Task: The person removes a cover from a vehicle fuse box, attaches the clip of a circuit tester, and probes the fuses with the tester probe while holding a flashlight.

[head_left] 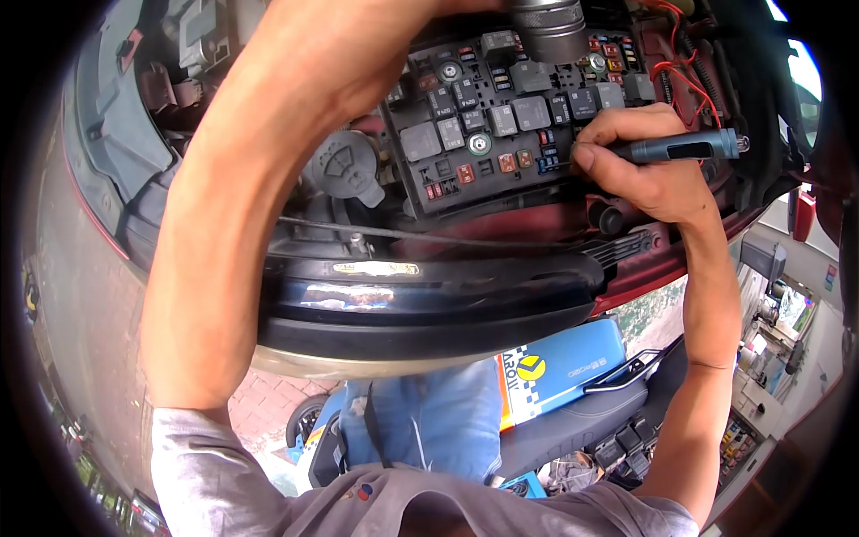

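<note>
My right hand [660, 188] is closed around a blue-grey pen-shaped tester [667, 148]. The tester's thin probe points left, its tip among small blue fuses [549, 154] at the lower right of the black fuse box [528, 183]; whether it makes contact is too small to tell. Several grey and black relays [531, 114] fill the box, with red fuses [465, 174] along its lower edge. My left arm reaches over the upper left, and its hand is mostly cut off by the top edge, beside a dark metal cylinder [548, 31]; its fingers are hidden.
A grey washer-fluid cap [344, 167] lies left of the box. Red wires [689, 89] run at the upper right. The car's black front trim [429, 295] crosses below, and a blue and orange scooter [564, 367] stands behind my legs.
</note>
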A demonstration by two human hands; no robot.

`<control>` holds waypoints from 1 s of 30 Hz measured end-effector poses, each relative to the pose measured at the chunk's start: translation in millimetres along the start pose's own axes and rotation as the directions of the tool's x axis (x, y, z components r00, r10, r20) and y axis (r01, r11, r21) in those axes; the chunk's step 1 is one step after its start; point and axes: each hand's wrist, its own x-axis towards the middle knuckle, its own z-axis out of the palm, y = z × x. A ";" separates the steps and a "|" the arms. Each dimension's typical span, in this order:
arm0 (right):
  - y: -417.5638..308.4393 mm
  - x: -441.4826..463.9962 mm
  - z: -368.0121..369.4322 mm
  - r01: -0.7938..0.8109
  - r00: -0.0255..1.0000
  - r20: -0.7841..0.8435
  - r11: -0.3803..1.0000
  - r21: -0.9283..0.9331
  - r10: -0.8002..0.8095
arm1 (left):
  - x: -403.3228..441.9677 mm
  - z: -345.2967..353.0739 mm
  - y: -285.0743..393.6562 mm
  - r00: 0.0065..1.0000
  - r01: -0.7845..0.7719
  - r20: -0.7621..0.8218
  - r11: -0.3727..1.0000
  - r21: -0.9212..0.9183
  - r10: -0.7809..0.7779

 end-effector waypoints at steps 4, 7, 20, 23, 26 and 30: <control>-2.7 -0.5 -1.4 -0.006 1.000 0.011 1.000 -0.025 0.006 | 8.3 -26.0 -8.6 0.975 -0.006 0.219 0.987 -0.162 0.042; -1.8 -0.5 -0.7 -0.001 1.000 0.008 1.000 -0.005 0.001 | 8.1 -25.9 -11.0 0.975 -0.024 0.216 0.986 -0.165 0.060; 1.4 -1.3 1.4 0.030 1.000 -0.003 0.999 -0.013 -0.030 | 7.4 -20.5 -7.1 0.987 -0.029 0.151 0.994 -0.102 0.044; 1.9 -0.2 1.3 0.043 0.999 0.001 0.999 -0.010 -0.043 | 3.9 -7.1 -5.1 0.998 -0.027 0.057 0.999 -0.036 0.029; -0.2 -0.7 0.4 0.014 1.000 0.010 1.000 -0.016 -0.014 | 7.9 -19.3 -10.2 0.990 -0.036 0.130 0.994 -0.103 0.049; 0.6 -0.9 1.1 0.026 1.000 0.004 1.000 -0.007 -0.026 | 8.8 -24.1 -10.9 0.982 -0.036 0.178 0.991 -0.132 0.059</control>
